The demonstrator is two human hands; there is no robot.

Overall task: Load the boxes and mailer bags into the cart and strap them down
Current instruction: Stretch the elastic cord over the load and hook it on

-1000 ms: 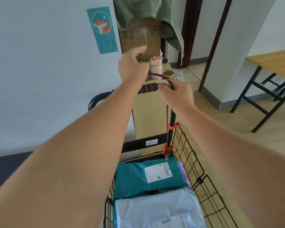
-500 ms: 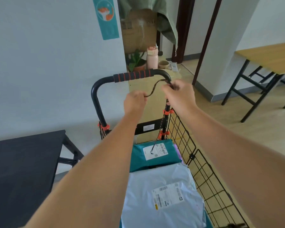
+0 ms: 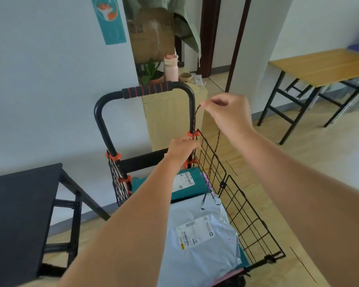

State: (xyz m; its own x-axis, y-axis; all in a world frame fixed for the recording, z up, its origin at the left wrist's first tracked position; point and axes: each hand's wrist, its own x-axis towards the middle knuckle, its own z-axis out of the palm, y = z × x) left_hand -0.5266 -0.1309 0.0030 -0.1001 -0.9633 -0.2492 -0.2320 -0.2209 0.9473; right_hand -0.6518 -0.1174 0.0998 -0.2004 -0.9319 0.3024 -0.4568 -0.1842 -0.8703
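Note:
A black wire cart (image 3: 239, 200) with a black-and-red handle (image 3: 147, 89) stands in front of me. Inside lie a teal mailer bag (image 3: 192, 190) at the far end and a pale grey mailer bag (image 3: 197, 243) nearer me, both with white labels. A dark braided strap cord (image 3: 214, 151) runs along the cart's right upright post, loops up and hangs down to a metal hook (image 3: 216, 200) over the grey bag. My right hand (image 3: 228, 114) pinches the top of the cord loop. My left hand (image 3: 181, 148) grips the cord at the post by the orange clip.
A black table (image 3: 19, 214) stands at the left. A wooden table with black legs (image 3: 319, 67) is at the right. Behind the cart is a light wood cabinet (image 3: 170, 121) with a pink bottle (image 3: 170, 68), a plant and a mug, against a white wall.
My left hand dropped from near the handle to the right post by the orange clip. My right hand lifted the cord loop away from the handle, and the hooked end now hangs over the grey bag.

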